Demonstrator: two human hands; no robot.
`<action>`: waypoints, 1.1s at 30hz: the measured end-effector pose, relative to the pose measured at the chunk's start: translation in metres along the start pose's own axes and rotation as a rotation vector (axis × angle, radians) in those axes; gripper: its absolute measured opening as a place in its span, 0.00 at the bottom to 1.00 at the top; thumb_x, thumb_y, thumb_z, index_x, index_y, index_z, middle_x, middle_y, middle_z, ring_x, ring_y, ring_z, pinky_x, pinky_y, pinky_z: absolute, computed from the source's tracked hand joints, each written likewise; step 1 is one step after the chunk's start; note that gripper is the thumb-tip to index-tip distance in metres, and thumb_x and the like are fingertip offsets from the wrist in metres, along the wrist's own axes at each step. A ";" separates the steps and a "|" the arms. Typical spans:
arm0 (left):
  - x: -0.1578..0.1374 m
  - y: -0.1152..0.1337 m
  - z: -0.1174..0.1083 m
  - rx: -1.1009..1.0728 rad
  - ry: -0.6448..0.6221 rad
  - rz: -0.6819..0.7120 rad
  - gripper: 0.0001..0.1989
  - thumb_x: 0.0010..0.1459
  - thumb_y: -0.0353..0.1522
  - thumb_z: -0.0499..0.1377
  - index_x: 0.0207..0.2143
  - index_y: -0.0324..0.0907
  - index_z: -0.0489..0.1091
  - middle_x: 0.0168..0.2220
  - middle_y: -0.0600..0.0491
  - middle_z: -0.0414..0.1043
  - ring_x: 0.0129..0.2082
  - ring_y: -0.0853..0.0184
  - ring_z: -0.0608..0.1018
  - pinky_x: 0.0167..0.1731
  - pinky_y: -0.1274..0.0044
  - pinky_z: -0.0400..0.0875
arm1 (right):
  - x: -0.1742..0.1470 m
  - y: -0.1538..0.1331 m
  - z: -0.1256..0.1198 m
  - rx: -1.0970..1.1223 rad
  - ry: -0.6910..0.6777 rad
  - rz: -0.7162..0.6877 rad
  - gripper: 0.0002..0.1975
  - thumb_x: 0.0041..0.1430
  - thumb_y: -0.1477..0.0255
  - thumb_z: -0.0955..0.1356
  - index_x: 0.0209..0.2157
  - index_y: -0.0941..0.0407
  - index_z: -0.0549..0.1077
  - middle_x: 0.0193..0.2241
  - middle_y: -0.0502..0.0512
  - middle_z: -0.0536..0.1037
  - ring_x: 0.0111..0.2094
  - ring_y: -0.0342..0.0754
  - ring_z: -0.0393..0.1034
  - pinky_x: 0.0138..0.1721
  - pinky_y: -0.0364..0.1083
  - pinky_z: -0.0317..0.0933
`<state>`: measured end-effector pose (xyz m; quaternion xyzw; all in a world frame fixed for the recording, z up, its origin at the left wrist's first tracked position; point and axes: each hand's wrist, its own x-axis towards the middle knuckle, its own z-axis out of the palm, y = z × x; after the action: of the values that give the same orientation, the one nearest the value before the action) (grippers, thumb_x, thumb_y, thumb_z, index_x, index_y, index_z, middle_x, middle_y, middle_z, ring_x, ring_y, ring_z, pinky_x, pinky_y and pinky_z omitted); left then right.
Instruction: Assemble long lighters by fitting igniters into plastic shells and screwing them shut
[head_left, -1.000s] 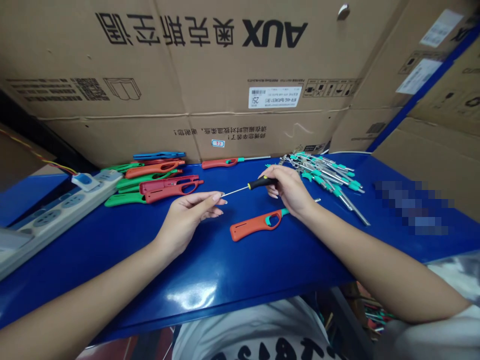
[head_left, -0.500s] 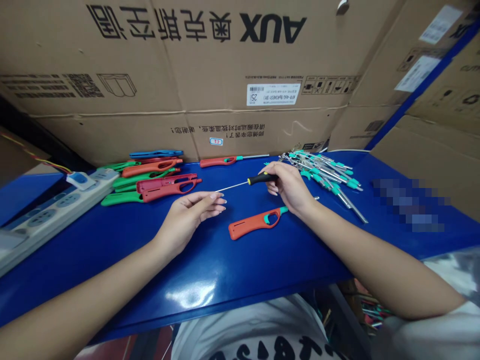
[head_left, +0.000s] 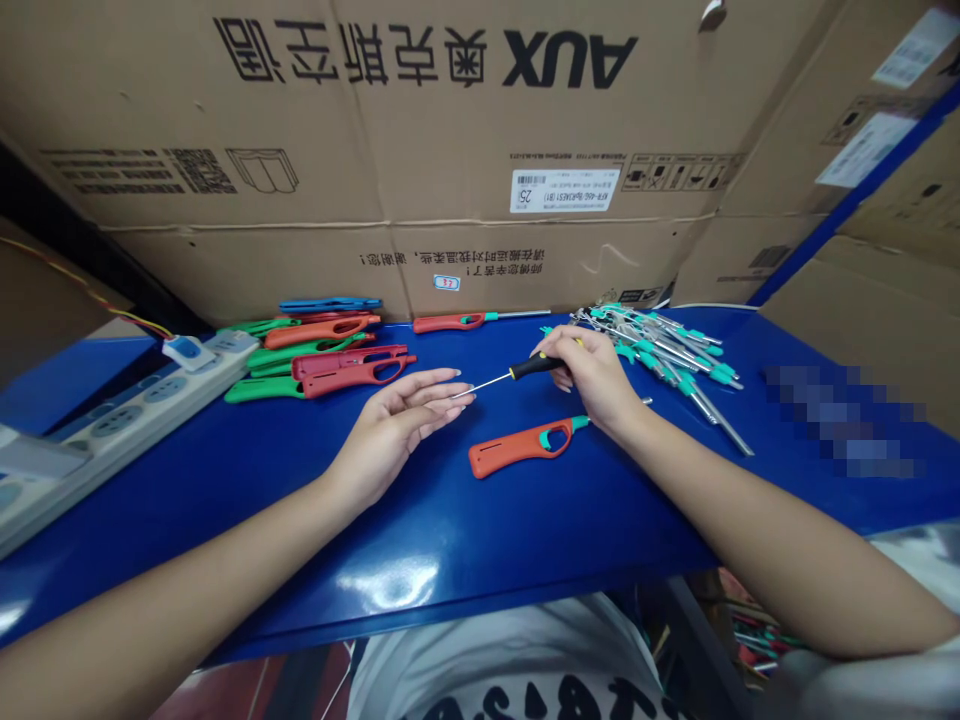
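Observation:
My right hand (head_left: 592,375) is closed around the black and yellow handle of a screwdriver (head_left: 534,367), its thin metal shaft aimed left. The tip of that shaft lies at the fingers of my left hand (head_left: 394,425), which are stretched and apart, palm turned inward. Whether the thumb presses on the tip is hard to see. On the blue table, just below the screwdriver, an orange-red long-necked lighter (head_left: 517,450) with a turquoise trigger lies on its side. Part of its metal tube is hidden behind my right hand.
Several coloured lighter shells (head_left: 349,375) lie stacked at the left, beside a white power strip (head_left: 142,405). Another red lighter (head_left: 450,322) lies at the back against the cardboard (head_left: 300,240). Right of it is a heap of metal tubes with turquoise parts (head_left: 675,360).
The fingers of my left hand have loosened from a pinch on the screwdriver tip and spread apart. My right hand still holds the handle. The whole view has shifted slightly.

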<state>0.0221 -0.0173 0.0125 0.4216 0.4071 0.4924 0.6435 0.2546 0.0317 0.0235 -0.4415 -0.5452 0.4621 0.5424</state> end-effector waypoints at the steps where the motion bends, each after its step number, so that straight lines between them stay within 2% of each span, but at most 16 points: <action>1: 0.000 0.000 0.000 0.003 -0.001 -0.001 0.22 0.49 0.26 0.68 0.49 0.37 0.74 0.48 0.43 0.80 0.51 0.57 0.81 0.55 0.70 0.75 | 0.000 0.000 0.000 -0.022 0.004 -0.012 0.06 0.46 0.70 0.66 0.21 0.56 0.73 0.11 0.44 0.60 0.14 0.38 0.50 0.17 0.42 0.40; 16: 0.001 -0.003 -0.002 0.062 -0.014 0.004 0.25 0.48 0.27 0.70 0.51 0.39 0.74 0.48 0.44 0.81 0.52 0.56 0.80 0.57 0.68 0.73 | 0.000 0.000 -0.001 -0.117 0.017 -0.079 0.07 0.47 0.70 0.66 0.22 0.55 0.74 0.16 0.46 0.65 0.18 0.40 0.52 0.20 0.43 0.44; 25: 0.001 -0.003 -0.004 0.097 -0.019 0.022 0.24 0.49 0.29 0.70 0.51 0.40 0.75 0.49 0.45 0.80 0.52 0.56 0.80 0.55 0.68 0.73 | -0.002 -0.001 -0.002 -0.133 0.026 -0.098 0.06 0.48 0.70 0.66 0.22 0.55 0.74 0.16 0.46 0.62 0.20 0.41 0.52 0.21 0.43 0.44; 27: 0.000 -0.003 -0.004 0.118 -0.015 0.031 0.24 0.49 0.29 0.69 0.51 0.41 0.75 0.50 0.46 0.79 0.49 0.58 0.82 0.51 0.70 0.76 | -0.002 -0.002 -0.002 -0.125 0.029 -0.092 0.06 0.48 0.70 0.66 0.22 0.55 0.74 0.15 0.46 0.62 0.20 0.41 0.52 0.21 0.43 0.44; 29: 0.000 -0.002 -0.004 0.185 0.005 0.047 0.24 0.49 0.30 0.68 0.51 0.42 0.74 0.51 0.47 0.78 0.39 0.62 0.84 0.42 0.73 0.78 | -0.002 -0.002 -0.002 -0.120 0.031 -0.091 0.07 0.48 0.70 0.66 0.22 0.55 0.74 0.15 0.46 0.62 0.20 0.41 0.52 0.21 0.43 0.44; 31: 0.002 -0.003 -0.006 0.318 0.039 0.100 0.23 0.50 0.33 0.68 0.50 0.42 0.75 0.51 0.47 0.78 0.28 0.69 0.80 0.31 0.76 0.76 | -0.001 -0.003 -0.003 -0.119 0.028 -0.093 0.07 0.48 0.70 0.66 0.22 0.55 0.74 0.15 0.46 0.62 0.20 0.41 0.52 0.21 0.43 0.44; 33: 0.004 -0.004 -0.007 0.491 0.073 0.183 0.22 0.49 0.36 0.70 0.48 0.42 0.77 0.46 0.49 0.80 0.23 0.72 0.74 0.25 0.78 0.70 | -0.001 -0.003 -0.003 -0.117 0.024 -0.097 0.07 0.49 0.70 0.66 0.22 0.55 0.75 0.15 0.46 0.63 0.20 0.41 0.53 0.22 0.43 0.45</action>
<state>0.0170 -0.0129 0.0061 0.5822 0.4975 0.4500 0.4595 0.2578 0.0301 0.0265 -0.4512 -0.5854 0.3972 0.5440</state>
